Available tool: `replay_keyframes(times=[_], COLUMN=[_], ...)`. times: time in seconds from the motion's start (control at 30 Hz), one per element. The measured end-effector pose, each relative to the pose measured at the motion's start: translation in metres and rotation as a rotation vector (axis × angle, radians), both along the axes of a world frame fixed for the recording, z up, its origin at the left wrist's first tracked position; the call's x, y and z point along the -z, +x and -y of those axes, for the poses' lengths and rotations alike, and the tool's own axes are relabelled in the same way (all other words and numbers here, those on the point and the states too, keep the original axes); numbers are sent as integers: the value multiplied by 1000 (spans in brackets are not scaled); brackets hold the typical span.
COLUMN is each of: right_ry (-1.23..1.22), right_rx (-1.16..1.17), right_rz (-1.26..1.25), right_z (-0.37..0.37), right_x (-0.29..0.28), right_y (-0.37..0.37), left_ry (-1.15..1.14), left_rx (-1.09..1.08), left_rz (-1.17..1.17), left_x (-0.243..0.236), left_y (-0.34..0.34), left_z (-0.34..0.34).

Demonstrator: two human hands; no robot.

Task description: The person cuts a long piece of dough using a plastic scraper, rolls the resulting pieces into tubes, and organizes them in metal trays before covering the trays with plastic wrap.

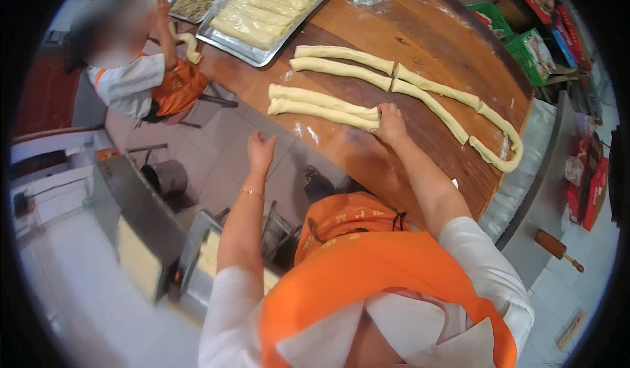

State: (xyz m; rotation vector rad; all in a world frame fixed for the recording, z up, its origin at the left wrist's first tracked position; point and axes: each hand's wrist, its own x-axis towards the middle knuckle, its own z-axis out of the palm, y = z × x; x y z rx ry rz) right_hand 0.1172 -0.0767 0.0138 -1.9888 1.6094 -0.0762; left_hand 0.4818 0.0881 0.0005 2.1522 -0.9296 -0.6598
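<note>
My right hand (391, 125) is at the right ends of two pale dough strips (321, 101) lying side by side on the wooden table. Its thumb and fingers close around those ends. My left hand (261, 150) hangs in the air off the near edge of the table, left of the strips, with thumb and fingers apart and nothing in it. Beyond, two longer rows of cut dough strips (344, 54) lie on the table. Farther right, a dough piece (510, 138) bends round in a U.
A metal tray (259, 56) of plastic-covered dough strips stands on the wooden table (453, 33), which has flour patches. At left, a person in an orange apron (180, 89) handles a dough piece (192, 48). Another tray (197, 263) with dough sits low beside my left arm. Green baskets (525, 53) stand right.
</note>
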Motion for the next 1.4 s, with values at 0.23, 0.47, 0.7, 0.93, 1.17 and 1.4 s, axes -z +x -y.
replay_keyframes(times=[0.23,0.47,0.7,0.93,1.17,1.4], right_ry=[127,306,748,641,695,612], right_rx=[133,280,713,561,316,-152], right_rz=[-33,202,710,729,587,548], right_z=[-1,-2,10,4,34,25], right_x=[5,32,16,7,-9,-128], right_y=[2,1,28,68,38,118], left_ry=[169,197,20,-196,-58,-359], left_rx=[262,187,10,-161,-184,-465], left_rz=[355,-258,-111,-414,-372,-800], left_x=[9,27,39,93,27,29], left_y=[-8,13,-8,-1,-27,-39], left_z=[109,119,156,113,113,-18])
